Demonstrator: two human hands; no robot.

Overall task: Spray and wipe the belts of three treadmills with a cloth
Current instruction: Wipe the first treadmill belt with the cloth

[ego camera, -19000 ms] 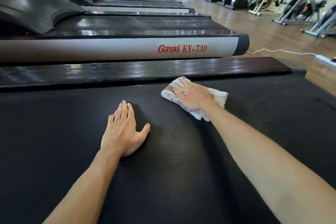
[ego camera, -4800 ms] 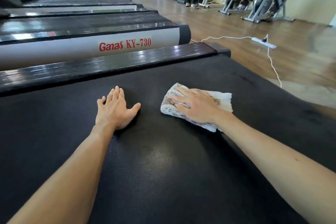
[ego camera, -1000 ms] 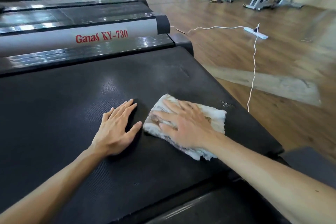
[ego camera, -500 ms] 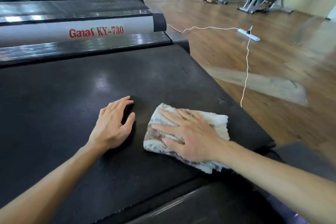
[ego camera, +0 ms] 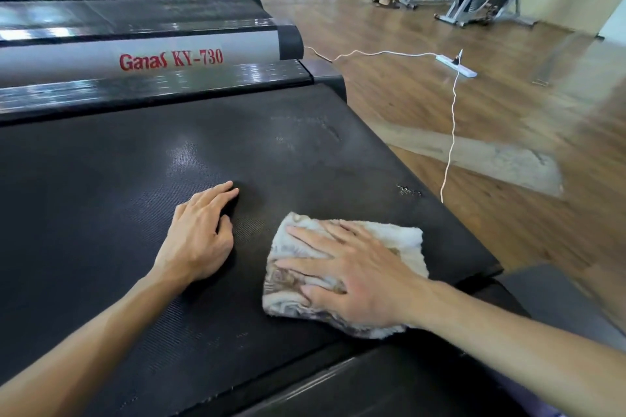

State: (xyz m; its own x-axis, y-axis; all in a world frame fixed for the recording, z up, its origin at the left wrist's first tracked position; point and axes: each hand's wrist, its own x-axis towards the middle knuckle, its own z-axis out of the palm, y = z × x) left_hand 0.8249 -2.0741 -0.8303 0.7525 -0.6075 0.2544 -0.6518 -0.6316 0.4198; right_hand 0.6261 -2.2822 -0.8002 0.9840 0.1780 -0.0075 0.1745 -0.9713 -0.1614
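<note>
Head view is showing the right hand point(ego camera: 352, 276) pressing flat-fingered on the cloth point(ego camera: 342, 272), wiping near the belt point(ego camera: 101, 186) end; left hand point(ego camera: 200, 234) is bracing, fingers loosely bent. Next, probably sweeping the dusty corner.

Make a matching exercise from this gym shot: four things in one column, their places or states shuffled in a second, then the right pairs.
Things:
1. cloth
2. left hand
3. power strip
4. red lettering

Places or states:
A. on the wooden floor
B. bare on the belt
C. pressed under the right hand
D. on the next treadmill's silver side rail

Pairs: 1-C, 2-B, 3-A, 4-D
</note>
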